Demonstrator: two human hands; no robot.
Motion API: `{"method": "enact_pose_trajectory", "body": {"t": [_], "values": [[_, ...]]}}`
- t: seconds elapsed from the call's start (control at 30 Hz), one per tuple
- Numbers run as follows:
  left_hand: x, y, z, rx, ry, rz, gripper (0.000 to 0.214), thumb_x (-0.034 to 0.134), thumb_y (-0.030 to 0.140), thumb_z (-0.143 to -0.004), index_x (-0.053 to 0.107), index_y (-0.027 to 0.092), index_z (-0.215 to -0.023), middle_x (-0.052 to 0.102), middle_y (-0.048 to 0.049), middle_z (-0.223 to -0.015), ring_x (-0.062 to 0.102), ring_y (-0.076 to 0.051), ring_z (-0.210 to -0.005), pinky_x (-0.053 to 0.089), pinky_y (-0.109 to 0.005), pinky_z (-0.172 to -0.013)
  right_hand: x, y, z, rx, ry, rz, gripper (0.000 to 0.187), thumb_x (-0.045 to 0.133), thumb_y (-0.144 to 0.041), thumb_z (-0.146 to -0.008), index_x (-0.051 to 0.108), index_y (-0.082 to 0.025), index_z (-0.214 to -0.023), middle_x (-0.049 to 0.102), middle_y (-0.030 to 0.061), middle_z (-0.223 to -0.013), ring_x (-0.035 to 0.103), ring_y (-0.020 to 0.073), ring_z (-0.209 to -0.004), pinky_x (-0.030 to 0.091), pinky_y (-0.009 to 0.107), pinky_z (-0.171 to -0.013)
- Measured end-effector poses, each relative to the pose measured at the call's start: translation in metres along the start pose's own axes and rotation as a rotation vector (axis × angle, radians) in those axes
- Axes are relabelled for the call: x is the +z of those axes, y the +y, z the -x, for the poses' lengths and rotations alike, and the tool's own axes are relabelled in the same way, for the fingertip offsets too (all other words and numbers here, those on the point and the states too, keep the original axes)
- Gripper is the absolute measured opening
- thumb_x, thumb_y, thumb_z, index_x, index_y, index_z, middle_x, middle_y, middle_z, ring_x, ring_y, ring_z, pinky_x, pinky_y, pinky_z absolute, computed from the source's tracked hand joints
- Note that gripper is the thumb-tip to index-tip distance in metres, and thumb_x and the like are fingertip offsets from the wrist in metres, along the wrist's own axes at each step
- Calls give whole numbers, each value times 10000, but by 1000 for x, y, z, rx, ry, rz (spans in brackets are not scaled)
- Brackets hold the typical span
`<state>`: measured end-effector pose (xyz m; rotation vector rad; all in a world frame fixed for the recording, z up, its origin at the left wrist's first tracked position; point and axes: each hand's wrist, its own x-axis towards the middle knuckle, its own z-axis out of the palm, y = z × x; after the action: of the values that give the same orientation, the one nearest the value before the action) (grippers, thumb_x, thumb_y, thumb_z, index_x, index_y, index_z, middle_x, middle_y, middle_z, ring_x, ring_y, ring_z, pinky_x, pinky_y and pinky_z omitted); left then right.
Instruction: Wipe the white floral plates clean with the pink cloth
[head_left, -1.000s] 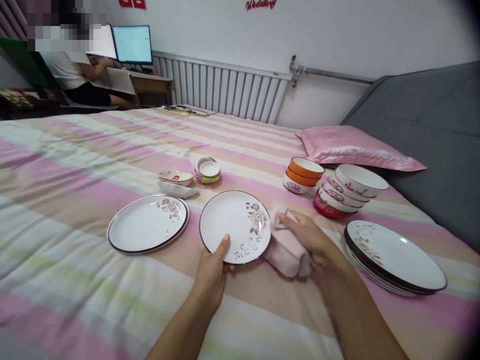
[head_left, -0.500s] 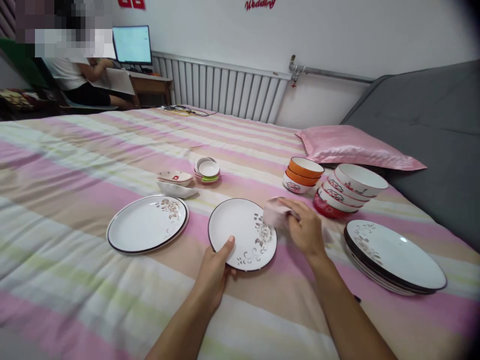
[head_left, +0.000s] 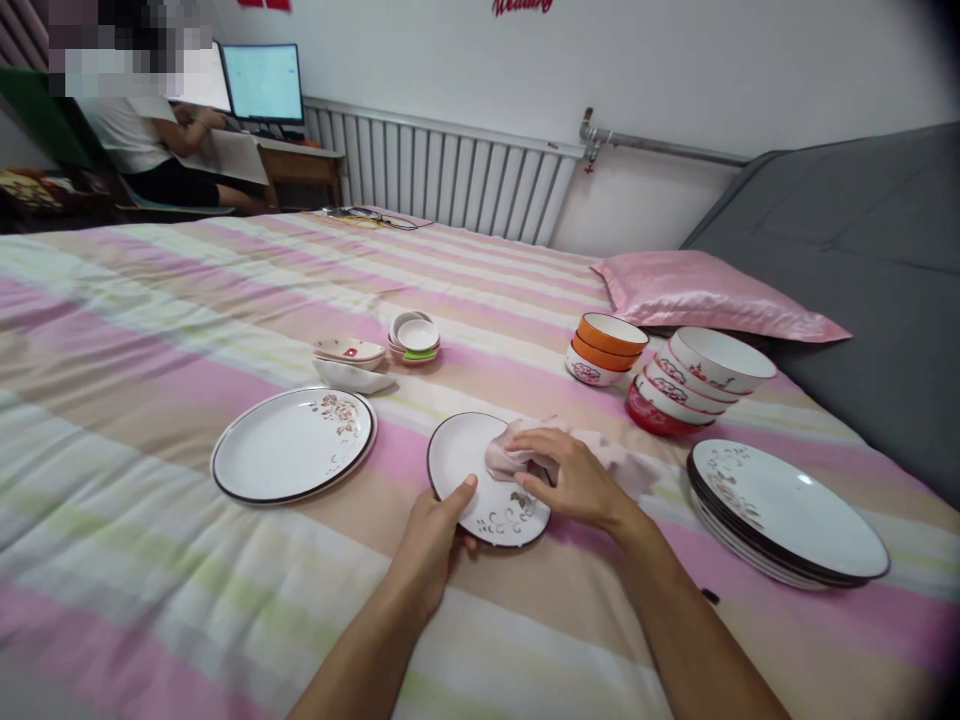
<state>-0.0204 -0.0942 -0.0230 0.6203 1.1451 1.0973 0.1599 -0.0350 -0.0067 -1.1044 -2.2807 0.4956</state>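
My left hand [head_left: 439, 530] grips the near left edge of a round white plate [head_left: 459, 456] with a dark rim and a brown-grey flower pattern. Its thumb lies on top, and the other fingers go underneath, mostly hidden. My right hand [head_left: 574, 478] holds a pale pink cloth [head_left: 619, 462] against the plate's face, with the fingers bent over it. The cloth and hand cover the upper right of the plate and part of the flowers. To the left, a pair of oval plates [head_left: 277, 450] lies stacked on the striped bedspread [head_left: 225, 600].
Stacked oval plates [head_left: 810, 510] lie at right, below large bowls [head_left: 720, 360] and orange-topped bowls [head_left: 611, 335]. Small dishes [head_left: 416, 337] and boat-shaped dishes [head_left: 352, 375] stand behind the left plates. A pink pillow [head_left: 712, 290] lies by the grey headboard. A person [head_left: 142, 145] sits at a desk.
My right hand has moved left with the cloth, from the plate's right edge onto its face. The plate has tilted and shifted slightly; my left hand keeps its hold.
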Motion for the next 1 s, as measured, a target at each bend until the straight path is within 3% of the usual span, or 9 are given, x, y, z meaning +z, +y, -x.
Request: {"method": "enact_pose_trajectory", "body": {"t": [0.17, 0.33, 0.47, 0.63, 0.77, 1.0], "values": [[1, 0, 1, 10, 5, -13, 304, 649, 379, -724, 607, 84, -665, 586, -43, -518, 433, -66, -360, 353, -181, -360, 12, -1, -2, 83, -98, -22, 293, 508, -204, -822, 660, -261, -1065, 665, 32, -1108, 568, 201, -1048, 420, 350, -911], [2, 0, 2, 0, 6, -27, 298, 626, 376, -751, 602, 86, -690, 585, -43, -518, 463, -74, -382, 361, -178, -381, 12, 5, -2, 219, -54, 51, 291, 495, -116, -773, 693, -246, -942, 678, 30, -1047, 597, 192, -977, 436, 325, -871], [1, 0, 1, 9, 7, -45, 309, 623, 383, -755, 613, 76, -720, 607, -55, -564, 491, -81, -407, 354, -174, -380, 7, 2, 3, 300, -104, 81, 255, 514, -99, -696, 687, -219, -841, 707, 29, -921, 623, 188, -870, 444, 284, -786], [0, -3, -1, 19, 16, -32, 324, 636, 404, -738, 618, 81, -761, 601, -41, -560, 477, -81, -399, 367, -189, -388, -1, -4, 7, 242, -293, -57, 162, 549, -154, -674, 681, -197, -757, 709, 10, -797, 625, 159, -736, 436, 235, -683], [-2, -6, -3, 42, 4, -25, 363, 643, 435, -725, 629, 77, -784, 586, -28, -556, 463, -80, -404, 368, -196, -397, -5, -12, 7, 210, -441, -242, 191, 573, -202, -698, 704, -195, -837, 714, 0, -823, 635, 159, -754, 442, 225, -690], [-2, -7, -5, 52, -14, -13, 444, 654, 467, -703, 651, 57, -873, 610, -48, -577, 493, -102, -425, 365, -204, -391, 1, -16, 5, 192, -494, -360, 194, 594, -206, -698, 703, -186, -857, 711, 1, -852, 635, 171, -803, 450, 231, -718]]}}
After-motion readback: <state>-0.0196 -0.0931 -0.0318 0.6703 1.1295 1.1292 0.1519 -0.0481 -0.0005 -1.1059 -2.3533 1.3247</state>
